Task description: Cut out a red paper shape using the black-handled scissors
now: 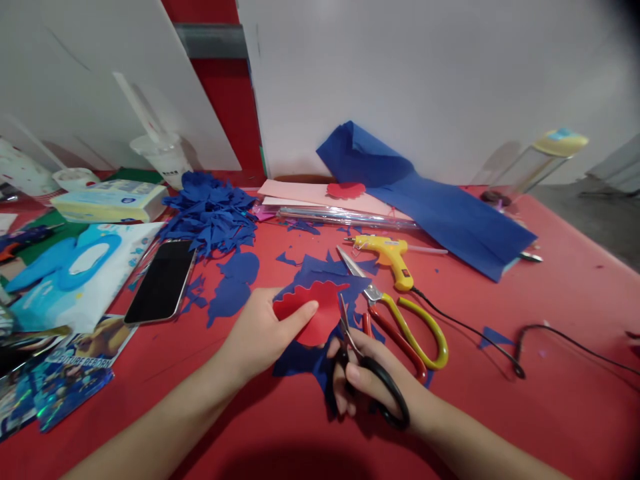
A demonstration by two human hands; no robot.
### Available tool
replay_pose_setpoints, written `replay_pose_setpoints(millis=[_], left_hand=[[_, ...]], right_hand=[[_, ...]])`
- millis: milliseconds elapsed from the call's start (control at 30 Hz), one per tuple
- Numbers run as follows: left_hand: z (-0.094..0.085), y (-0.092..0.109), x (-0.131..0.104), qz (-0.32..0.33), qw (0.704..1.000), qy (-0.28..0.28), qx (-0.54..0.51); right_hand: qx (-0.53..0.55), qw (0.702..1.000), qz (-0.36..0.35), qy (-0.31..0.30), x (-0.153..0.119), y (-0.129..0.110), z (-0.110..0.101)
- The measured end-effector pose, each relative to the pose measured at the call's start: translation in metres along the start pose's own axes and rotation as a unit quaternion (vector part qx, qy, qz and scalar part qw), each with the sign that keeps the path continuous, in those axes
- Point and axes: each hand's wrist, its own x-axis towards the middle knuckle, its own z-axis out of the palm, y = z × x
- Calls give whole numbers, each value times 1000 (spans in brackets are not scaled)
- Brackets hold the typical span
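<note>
Two hands work above the red counter [500, 413]. The left hand [267, 330] is closed in a pinch on a red scalloped piece [323, 323], its thumb lying flat on top and the other fingers mostly hidden beneath; the piece juts out past the fingertips to the right. The right hand [373, 373] is curled around the handles of the black-handled scissors [377, 371], whose blades point up beside the piece's right edge. Blue scraps [323, 269] lie below, with larger scissors [440, 347] and a yellow glue gun [393, 253] near the right hand.
</note>
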Motion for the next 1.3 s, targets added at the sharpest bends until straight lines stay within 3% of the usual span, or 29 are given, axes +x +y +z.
replay_pose_setpoints(millis=[333, 1300], left_hand=[[1, 5, -2, -25, 999, -28, -1], [10, 0, -6, -51, 995, -13, -90]], right_hand=[[-8, 1000, -16, 8, 0, -1, 1], [-45, 999, -19, 24, 1, -3, 2]])
